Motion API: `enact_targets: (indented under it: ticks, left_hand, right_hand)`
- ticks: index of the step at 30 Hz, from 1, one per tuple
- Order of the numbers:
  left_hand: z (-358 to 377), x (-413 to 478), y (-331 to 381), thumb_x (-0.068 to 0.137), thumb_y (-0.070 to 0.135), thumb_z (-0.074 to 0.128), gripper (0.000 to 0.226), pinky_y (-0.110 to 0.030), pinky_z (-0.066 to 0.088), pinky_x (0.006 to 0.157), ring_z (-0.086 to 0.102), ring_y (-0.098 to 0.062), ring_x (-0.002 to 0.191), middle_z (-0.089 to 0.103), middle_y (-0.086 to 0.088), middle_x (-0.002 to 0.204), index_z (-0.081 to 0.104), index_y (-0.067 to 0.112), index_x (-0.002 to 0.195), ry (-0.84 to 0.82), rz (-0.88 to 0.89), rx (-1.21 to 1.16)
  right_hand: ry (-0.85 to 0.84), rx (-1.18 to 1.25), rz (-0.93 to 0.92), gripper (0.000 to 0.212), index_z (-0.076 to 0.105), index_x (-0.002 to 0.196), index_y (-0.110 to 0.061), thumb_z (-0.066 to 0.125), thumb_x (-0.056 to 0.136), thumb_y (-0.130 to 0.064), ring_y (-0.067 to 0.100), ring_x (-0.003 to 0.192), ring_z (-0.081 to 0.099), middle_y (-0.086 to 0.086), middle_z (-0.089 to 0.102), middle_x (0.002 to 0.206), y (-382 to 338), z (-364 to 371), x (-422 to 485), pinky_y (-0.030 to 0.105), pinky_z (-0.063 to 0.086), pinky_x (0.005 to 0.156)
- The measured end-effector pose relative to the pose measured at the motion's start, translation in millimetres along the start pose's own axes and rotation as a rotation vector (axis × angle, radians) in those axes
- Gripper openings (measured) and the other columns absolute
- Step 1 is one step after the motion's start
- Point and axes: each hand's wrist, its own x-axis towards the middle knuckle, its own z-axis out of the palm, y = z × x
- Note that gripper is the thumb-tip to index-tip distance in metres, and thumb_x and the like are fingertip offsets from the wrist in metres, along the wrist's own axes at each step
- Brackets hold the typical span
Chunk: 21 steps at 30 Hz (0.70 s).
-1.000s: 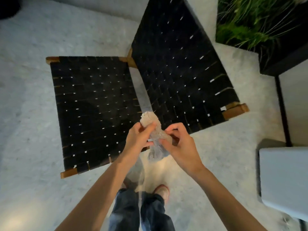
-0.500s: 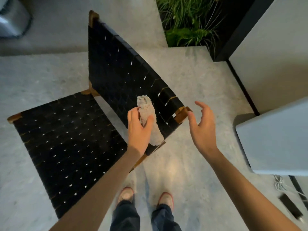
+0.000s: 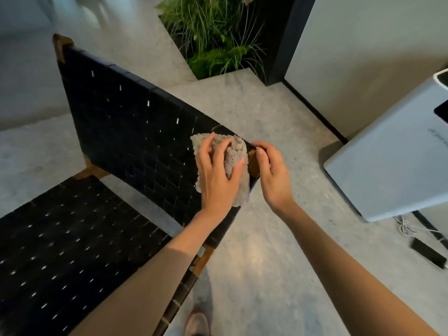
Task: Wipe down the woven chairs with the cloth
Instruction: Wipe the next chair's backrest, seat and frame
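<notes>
A black woven chair with a wooden frame fills the left half of the head view, its backrest slanting up and its seat low at the left. A beige fuzzy cloth lies against the near top corner of the backrest. My left hand presses it there with spread fingers. My right hand grips the wooden corner post of the backrest just right of the cloth.
A planter with green grasses stands behind the chair. A pale grey box-like appliance is at the right, with a white cable and a black power brick on the floor beside it. The floor is speckled grey stone.
My left hand carried the cloth up onto the backrest's corner and flattened it there. My right hand went from hanging open in the air to gripping the wooden corner post.
</notes>
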Motion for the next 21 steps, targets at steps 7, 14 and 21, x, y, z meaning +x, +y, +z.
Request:
enact_targets:
  ticks: [7, 14, 21]
  left_hand:
    - [38, -20, -25, 0.094, 0.028, 0.05, 0.057, -0.056, 0.024, 0.112, 0.025, -0.024, 0.138, 0.035, -0.015, 0.148, 0.018, 0.037, 0.141, 0.185, 0.198, -0.058]
    - [56, -37, -59, 0.092, 0.028, 0.047, 0.058, -0.058, 0.019, 0.112, 0.026, -0.027, 0.14, 0.037, -0.007, 0.149, 0.014, 0.045, 0.137, 0.279, 0.308, -0.129]
    - [69, -67, -110, 0.092, 0.024, 0.046, 0.062, -0.052, 0.012, 0.117, 0.024, -0.02, 0.142, 0.03, 0.004, 0.15, 0.012, 0.055, 0.135, 0.272, 0.42, -0.16]
  right_hand:
    - [0.275, 0.204, -0.199, 0.016, 0.053, 0.107, -0.027, 0.038, 0.102, -0.021, 0.017, 0.101, 0.055, -0.007, 0.057, 0.103, 18, 34, -1, 0.04, 0.046, 0.092]
    - [0.398, 0.328, -0.418, 0.012, 0.049, 0.104, -0.025, 0.038, 0.103, -0.021, 0.006, 0.083, 0.052, -0.008, 0.055, 0.093, 38, 51, 12, 0.029, 0.046, 0.08]
    - [0.503, 0.498, -0.437, 0.01, 0.053, 0.104, -0.025, 0.046, 0.1, -0.032, -0.009, 0.074, 0.052, -0.018, 0.055, 0.082, 49, 65, 20, 0.007, 0.042, 0.071]
